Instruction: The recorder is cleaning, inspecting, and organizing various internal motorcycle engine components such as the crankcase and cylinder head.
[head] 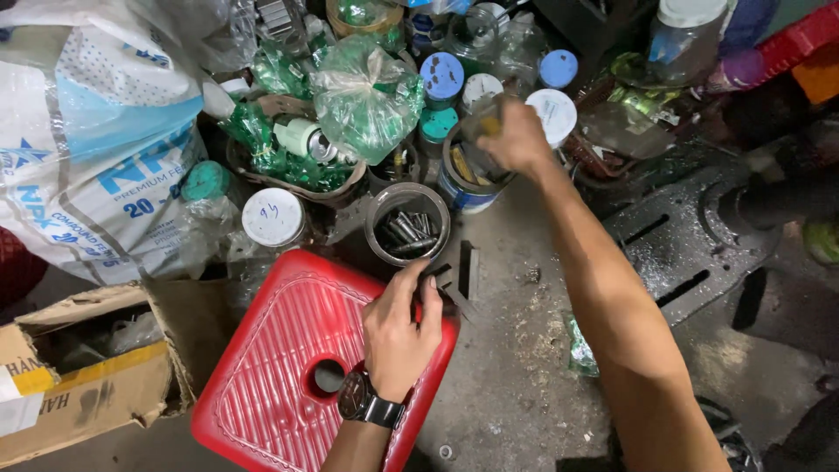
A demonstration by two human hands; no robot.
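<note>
Fingers, left: left hand (400, 328), a black wristwatch (367, 404) on its wrist, curls narrow around small dark metal pieces (447, 293), resting on the red ribbed plastic stool (280, 376).
Fingers, right: right hand (516, 135) is closed on a small item over the blue-banded round tin (465, 179); what it grips is blurred.
Near things: 1 open grey metal can of steel bolts (407, 225) stands just beyond the stool, touching its far edge.
Step in hand: sorting hardware, I judge, gathering pieces from the tins.
Next move calls for: steady lift clear of the tin rim.
Far things: white-lidded jar (273, 217), green plastic bags (367, 92), printed white sack (96, 140), torn cardboard box (79, 367).
</note>
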